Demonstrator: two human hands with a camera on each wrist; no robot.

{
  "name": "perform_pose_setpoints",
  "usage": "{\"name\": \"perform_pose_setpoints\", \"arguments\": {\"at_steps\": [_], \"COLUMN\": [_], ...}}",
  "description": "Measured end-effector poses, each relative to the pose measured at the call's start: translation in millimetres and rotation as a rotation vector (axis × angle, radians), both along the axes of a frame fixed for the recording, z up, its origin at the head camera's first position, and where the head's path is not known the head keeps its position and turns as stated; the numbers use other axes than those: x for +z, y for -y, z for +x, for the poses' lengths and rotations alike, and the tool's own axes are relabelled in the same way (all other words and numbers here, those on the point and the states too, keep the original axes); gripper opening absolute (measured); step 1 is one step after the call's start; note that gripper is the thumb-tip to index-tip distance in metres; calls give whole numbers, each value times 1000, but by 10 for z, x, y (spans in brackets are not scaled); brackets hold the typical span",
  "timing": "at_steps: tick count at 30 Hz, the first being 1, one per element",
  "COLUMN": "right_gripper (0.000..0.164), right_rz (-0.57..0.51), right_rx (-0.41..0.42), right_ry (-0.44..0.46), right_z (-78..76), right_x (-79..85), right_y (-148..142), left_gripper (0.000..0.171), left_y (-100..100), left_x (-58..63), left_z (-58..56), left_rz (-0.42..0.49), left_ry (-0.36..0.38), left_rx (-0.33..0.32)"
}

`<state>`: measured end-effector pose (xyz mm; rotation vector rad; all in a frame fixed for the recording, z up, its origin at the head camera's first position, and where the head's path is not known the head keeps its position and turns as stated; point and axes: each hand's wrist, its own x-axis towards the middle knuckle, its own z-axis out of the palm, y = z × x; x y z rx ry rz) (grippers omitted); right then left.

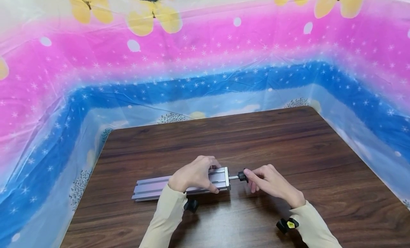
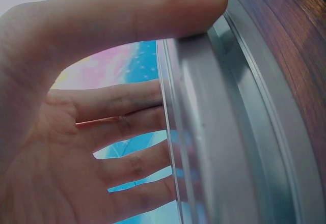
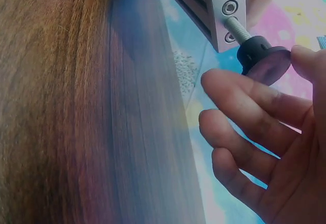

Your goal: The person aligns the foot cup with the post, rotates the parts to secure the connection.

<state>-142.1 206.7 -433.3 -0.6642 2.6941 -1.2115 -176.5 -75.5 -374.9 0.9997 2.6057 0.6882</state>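
Note:
A silver aluminium profile [image 1: 152, 188] with long grooves lies on the table, its right end closed by an end plate [image 3: 220, 23] with recessed bolts. My left hand [image 1: 196, 174] spans the profile near that end and grips it, thumb on the near side and fingers on the far side. From the plate sticks out a threaded levelling foot [image 3: 266, 63] with a black round base. The right hand [image 1: 272, 182] pinches the black base at its rim with thumb and index finger. In the right wrist view its other fingers curl loosely below, apart from the foot.
The brown wood-grain table [image 1: 224, 137] extends around the profile on all sides. Behind and beside it hangs a pink and blue patterned cloth [image 1: 205, 77]. Black wrist bands with cameras [image 1: 191, 205] sit under both forearms.

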Motion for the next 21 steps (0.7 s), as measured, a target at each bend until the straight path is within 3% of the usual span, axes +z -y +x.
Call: {"name": "perform_pose_setpoints", "arguments": {"at_steps": [2, 7, 12, 21], "right_gripper": [48, 24, 54, 43], "right_rz": [9, -9, -74, -89], "right_rx": [-12, 1, 65, 60], "right_ry": [-1, -64, -151, -215], "right_z": [8, 34, 64, 69], "right_x": [8, 13, 15, -11], "right_y": [-6, -37, -48, -58], "left_gripper": [60, 61, 62, 60], "left_y": [5, 17, 23, 11], "left_x": [6, 19, 17, -13], "left_z": [3, 5, 0, -3], "left_rz": [-1, 2, 16, 15], "left_ry": [3, 2, 9, 3], "left_rx": [5, 8, 10, 2]}}
